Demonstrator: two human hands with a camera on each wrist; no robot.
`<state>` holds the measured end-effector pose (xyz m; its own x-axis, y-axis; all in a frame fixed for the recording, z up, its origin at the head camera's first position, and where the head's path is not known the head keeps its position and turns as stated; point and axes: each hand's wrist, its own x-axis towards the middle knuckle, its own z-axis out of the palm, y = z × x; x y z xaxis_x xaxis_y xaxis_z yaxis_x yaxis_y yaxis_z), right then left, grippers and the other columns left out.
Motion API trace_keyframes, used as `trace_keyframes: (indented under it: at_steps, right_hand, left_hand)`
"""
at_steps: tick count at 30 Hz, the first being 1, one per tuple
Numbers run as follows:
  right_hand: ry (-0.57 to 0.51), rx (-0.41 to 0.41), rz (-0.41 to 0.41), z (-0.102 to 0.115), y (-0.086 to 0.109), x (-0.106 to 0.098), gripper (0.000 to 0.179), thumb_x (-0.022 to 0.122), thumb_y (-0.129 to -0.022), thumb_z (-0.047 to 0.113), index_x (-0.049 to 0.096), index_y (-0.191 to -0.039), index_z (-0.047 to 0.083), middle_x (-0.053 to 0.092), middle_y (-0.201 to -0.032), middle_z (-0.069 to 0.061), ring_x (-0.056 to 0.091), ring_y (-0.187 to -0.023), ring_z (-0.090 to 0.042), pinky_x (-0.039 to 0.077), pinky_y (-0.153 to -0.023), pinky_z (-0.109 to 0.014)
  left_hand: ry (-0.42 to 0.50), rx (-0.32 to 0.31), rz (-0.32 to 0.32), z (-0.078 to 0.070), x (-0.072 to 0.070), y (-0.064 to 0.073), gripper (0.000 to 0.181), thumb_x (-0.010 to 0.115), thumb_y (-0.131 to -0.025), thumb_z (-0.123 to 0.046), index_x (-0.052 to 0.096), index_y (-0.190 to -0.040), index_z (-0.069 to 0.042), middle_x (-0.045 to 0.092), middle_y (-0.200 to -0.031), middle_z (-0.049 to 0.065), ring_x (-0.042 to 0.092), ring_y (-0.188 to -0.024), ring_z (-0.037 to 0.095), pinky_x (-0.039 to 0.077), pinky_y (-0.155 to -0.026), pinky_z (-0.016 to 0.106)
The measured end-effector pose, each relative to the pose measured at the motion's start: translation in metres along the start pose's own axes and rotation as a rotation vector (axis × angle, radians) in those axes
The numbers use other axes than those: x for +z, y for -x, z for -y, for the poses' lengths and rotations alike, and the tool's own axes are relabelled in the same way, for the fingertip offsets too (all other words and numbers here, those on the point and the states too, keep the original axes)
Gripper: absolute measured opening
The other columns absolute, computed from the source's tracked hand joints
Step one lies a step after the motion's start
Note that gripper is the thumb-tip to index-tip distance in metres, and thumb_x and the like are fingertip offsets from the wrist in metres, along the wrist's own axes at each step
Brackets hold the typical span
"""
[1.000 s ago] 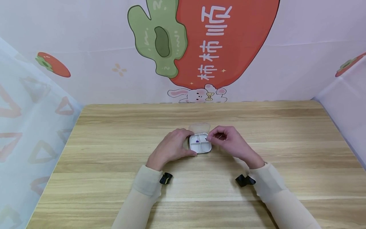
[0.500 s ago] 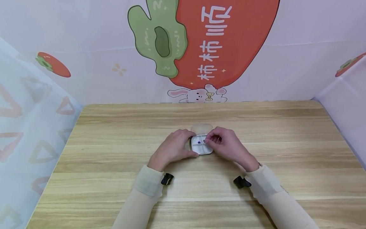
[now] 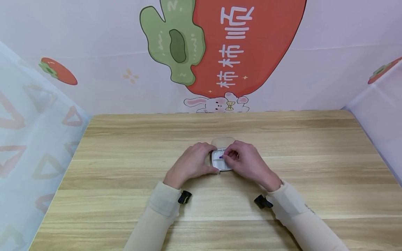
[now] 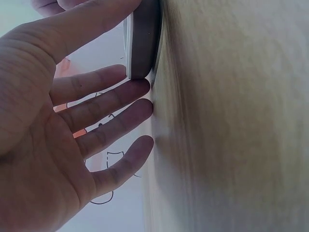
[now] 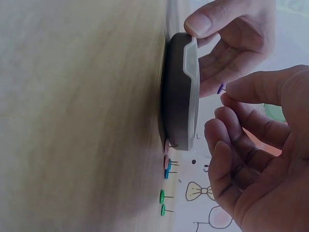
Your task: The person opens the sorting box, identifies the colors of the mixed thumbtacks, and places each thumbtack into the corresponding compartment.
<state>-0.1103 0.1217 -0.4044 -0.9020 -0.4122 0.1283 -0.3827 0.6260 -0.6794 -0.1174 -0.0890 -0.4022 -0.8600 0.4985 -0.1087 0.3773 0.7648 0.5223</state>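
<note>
A small pill box [image 3: 218, 165] with white compartments and a grey outer shell sits on the table, its see-through lid [image 3: 223, 142] flipped back. My left hand [image 3: 193, 162] holds the box from the left, thumb at the near edge and fingertips at the far edge. Above the box, my right hand [image 3: 249, 162] pinches a purple thumbtack [image 5: 220, 89] by its pin between thumb and index finger. In the head view, purple [image 3: 221, 157] shows at those fingertips over the far left compartment. The right hand hides the box's right side.
In the right wrist view, several thumbtacks stand pin up on the table just beyond the box: pink [image 5: 167, 162], blue [image 5: 167, 172] and green [image 5: 162, 196]. The head view does not show them. A printed cloth [image 3: 103, 80] rises along the table's back edge.
My right hand has moved left over the box, from its far right compartment to the far left one. The box and left hand have shifted slightly right and toward me.
</note>
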Motion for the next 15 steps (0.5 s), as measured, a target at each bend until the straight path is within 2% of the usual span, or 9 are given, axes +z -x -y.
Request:
trace_keyframes:
  at_steps: [15]
  right_hand:
    - [0.041, 0.007, -0.01, -0.0006, -0.0006, 0.0059, 0.006, 0.076, -0.09, 0.013, 0.074, -0.088, 0.007, 0.062, -0.081, 0.004, 0.056, -0.071, -0.009, 0.05, -0.064, -0.027]
  left_hand:
    - [-0.017, 0.014, -0.01, 0.0008, 0.0012, 0.0, 0.065, 0.09, -0.077, -0.038, 0.066, -0.13, -0.007, 0.068, -0.118, 0.003, 0.059, -0.102, 0.017, 0.048, -0.094, 0.036]
